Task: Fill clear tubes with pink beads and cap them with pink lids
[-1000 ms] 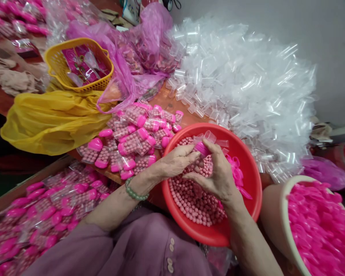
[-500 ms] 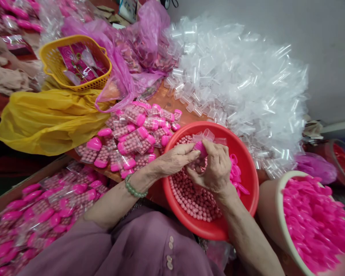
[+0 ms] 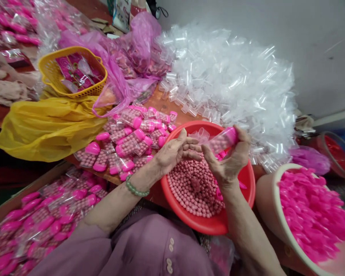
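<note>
My right hand (image 3: pixel 231 159) grips a clear plastic container (image 3: pixel 220 141) with a bright pink cap, holding it tilted between thumb and fingers. Pink beads show through its wall. My left hand (image 3: pixel 176 152) is empty, fingers extended, palm turned toward the container. Both hands are over a red basin (image 3: pixel 172 212). Inside it lie many round pink beads (image 3: pixel 189 188), several pink caps partly hidden by my right hand, and clear empty containers (image 3: pixel 200 135) near the far rim.
Filled, pink-capped containers (image 3: pixel 132 140) are heaped left of the basin, more in a box (image 3: pixel 54 214) at lower left. Clear empty containers (image 3: pixel 227 73) pile up behind. A white bucket (image 3: pixel 273 199) of pink caps stands right. A yellow basket (image 3: pixel 71 92) and yellow bag (image 3: pixel 48 128) sit left.
My hands have moved apart. The capped container, earlier held between both hands over the beads, is now up and to the right in my right hand alone; my left hand has opened.
</note>
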Demonstrator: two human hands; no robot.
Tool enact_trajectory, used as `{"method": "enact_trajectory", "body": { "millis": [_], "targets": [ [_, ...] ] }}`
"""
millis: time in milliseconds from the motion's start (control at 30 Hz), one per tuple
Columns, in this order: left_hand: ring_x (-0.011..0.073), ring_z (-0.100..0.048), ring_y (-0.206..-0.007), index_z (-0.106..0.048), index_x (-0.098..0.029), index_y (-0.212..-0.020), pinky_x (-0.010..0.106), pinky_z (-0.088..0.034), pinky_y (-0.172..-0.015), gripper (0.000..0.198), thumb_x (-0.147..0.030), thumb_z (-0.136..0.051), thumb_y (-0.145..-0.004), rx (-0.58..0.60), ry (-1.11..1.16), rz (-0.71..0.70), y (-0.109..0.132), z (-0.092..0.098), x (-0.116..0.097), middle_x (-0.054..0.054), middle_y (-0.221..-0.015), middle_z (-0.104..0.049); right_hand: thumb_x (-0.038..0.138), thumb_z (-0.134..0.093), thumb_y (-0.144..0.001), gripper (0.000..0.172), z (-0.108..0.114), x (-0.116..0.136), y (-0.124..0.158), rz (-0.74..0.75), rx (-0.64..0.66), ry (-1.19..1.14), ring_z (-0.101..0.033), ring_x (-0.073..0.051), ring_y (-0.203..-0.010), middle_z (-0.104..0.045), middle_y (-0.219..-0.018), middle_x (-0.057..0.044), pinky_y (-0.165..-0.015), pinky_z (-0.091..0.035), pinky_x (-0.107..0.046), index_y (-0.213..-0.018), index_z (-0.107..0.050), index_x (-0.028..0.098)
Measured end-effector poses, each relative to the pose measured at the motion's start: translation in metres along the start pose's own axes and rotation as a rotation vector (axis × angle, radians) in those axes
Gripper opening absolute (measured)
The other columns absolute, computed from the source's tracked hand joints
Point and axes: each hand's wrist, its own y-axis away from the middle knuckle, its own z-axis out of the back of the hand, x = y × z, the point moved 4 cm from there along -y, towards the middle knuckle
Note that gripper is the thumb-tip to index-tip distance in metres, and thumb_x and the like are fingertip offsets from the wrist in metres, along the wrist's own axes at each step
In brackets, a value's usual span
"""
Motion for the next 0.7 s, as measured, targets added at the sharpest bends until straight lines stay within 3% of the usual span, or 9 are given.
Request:
{"method": "enact_trajectory", "body": {
  "millis": [133,233,367,533,700],
  "targets": [
    [0.0164,-0.066,-0.078,-0.07,-0.013,-0.09,0.026,-0.05,-0.07,0.055,-0.064,-0.049,-0.088,0.014,-0.04,-0.088,-0.002,0.0,-0.001,0.008,-0.082,-0.072,0.036,-0.064,-0.08,0.075,-0.014,0.005,0.005,0.233,0.208,-0.009,-0.061,-0.032,-0.107,-0.061,-0.12,-0.015,-0.082,-0.054,-0.049,-0.145,-0.029,0.023],
    [0.0176,-0.066,-0.081,-0.071,-0.014,-0.093,0.026,-0.05,-0.069,0.056,-0.065,-0.046,-0.088,0.02,-0.068,-0.079,-0.003,-0.001,0.0,0.007,-0.081,-0.071,0.041,-0.065,-0.079,0.078,-0.018,0.0,0.005,0.162,0.184,-0.01,-0.059,-0.034,-0.112,-0.059,-0.125,-0.018,-0.089,-0.051,-0.053,-0.146,-0.03,0.019],
    [0.0197,-0.067,-0.082,-0.071,-0.016,-0.099,0.028,-0.051,-0.07,0.058,-0.066,-0.044,-0.088,0.007,-0.057,-0.045,-0.001,-0.004,-0.002,0.007,-0.079,-0.071,0.042,-0.065,-0.078,0.079,-0.025,0.002,0.008,0.22,0.294,-0.107,-0.059,-0.034,-0.113,-0.061,-0.123,-0.018,-0.092,-0.049,-0.054,-0.145,-0.033,0.017],
    [0.0224,-0.068,-0.082,-0.071,-0.015,-0.1,0.03,-0.051,-0.069,0.065,-0.07,-0.039,-0.088,0.093,-0.041,0.063,-0.001,-0.005,0.002,0.01,-0.079,-0.071,0.041,-0.067,-0.077,0.074,-0.027,0.003,0.009,0.241,0.29,-0.142,-0.061,-0.032,-0.107,-0.063,-0.118,-0.018,-0.09,-0.05,-0.05,-0.14,-0.038,0.015],
    [0.0241,-0.069,-0.081,-0.071,-0.016,-0.098,0.033,-0.052,-0.069,0.063,-0.069,-0.037,-0.089,0.106,-0.005,0.157,-0.007,-0.003,0.006,0.01,-0.077,-0.071,0.04,-0.067,-0.076,0.074,-0.028,0.002,0.01,0.251,0.315,-0.198,-0.06,-0.031,-0.109,-0.063,-0.12,-0.016,-0.091,-0.049,-0.049,-0.14,-0.037,0.017]
  ]
}}
